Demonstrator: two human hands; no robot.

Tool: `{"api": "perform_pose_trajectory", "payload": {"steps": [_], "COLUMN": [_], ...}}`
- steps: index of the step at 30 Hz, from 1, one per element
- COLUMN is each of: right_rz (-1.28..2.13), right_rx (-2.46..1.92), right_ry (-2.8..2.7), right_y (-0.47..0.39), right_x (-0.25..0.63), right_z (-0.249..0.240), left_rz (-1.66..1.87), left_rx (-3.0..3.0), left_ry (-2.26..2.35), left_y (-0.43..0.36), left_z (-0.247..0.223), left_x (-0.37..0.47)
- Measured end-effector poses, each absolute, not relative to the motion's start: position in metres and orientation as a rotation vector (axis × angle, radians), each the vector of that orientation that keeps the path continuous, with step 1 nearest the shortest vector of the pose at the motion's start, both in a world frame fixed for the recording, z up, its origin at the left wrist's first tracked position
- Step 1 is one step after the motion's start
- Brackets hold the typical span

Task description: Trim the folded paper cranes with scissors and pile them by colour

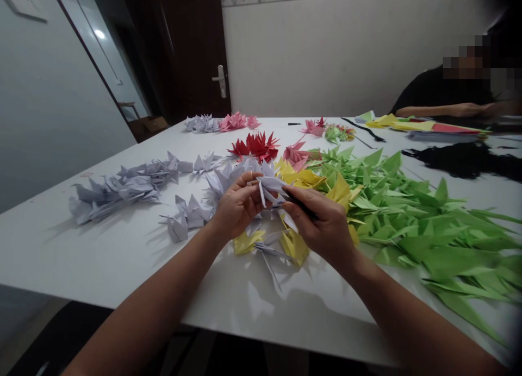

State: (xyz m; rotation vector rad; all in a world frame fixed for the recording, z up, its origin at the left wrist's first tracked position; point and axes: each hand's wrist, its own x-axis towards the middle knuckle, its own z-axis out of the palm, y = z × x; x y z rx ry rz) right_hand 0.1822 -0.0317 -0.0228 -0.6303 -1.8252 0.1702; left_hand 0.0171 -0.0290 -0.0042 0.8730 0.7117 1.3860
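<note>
My left hand (pixel 241 203) pinches a folded white paper crane (pixel 269 188) in front of me, just above the table. In my right hand (pixel 322 215) is a slim black tool (pixel 300 203), its far end meeting the crane; what kind of tool it is I cannot tell. Below and around both hands lie more white cranes (pixel 222 180) and yellow paper cranes (pixel 297 245). Part of the held crane is hidden by my fingers.
Green paper cranes (pixel 432 235) cover the right of the white table (pixel 134 267). White cranes (pixel 118 191) lie left, red (pixel 256 146) and pink ones (pixel 238 121) farther back. Black threads (pixel 460 158) and paper sheets (pixel 436 127) lie near another person (pixel 440 93).
</note>
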Motion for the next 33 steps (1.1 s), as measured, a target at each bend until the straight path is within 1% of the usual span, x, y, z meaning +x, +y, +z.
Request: {"api": "perform_pose_trajectory", "payload": {"steps": [8, 14, 18, 24, 26, 30, 33], "right_rz": [0.094, 0.183, 0.309, 0.651, 0.625, 0.375, 0.247], "right_rx": [-0.634, -0.675, -0.703, -0.739, -0.758, -0.832, -0.873], "right_ry": [-1.917, -1.925, -1.898, -1.782, -1.794, -1.881, -1.947], "right_y": [-0.033, -0.032, -0.029, -0.026, -0.025, -0.026, -0.026], "right_x": [0.182, 0.181, 0.181, 0.182, 0.183, 0.183, 0.183], "right_z": [-0.026, -0.026, -0.025, -0.024, -0.024, -0.026, -0.027], "left_rz": [1.375, 1.336, 1.311, 1.346, 1.356, 1.367, 1.354], "left_rx": [0.847, 0.839, 0.874, 0.956, 1.004, 1.151, 1.282], "left_ry": [0.719, 0.722, 0.745, 0.781, 0.791, 0.824, 0.834], "left_y": [-0.027, -0.025, -0.025, -0.026, -0.027, -0.029, -0.031], "left_z": [-0.008, -0.007, -0.007, -0.009, -0.01, -0.014, -0.014], "left_x": [0.018, 0.014, 0.013, 0.015, 0.015, 0.017, 0.017]}}
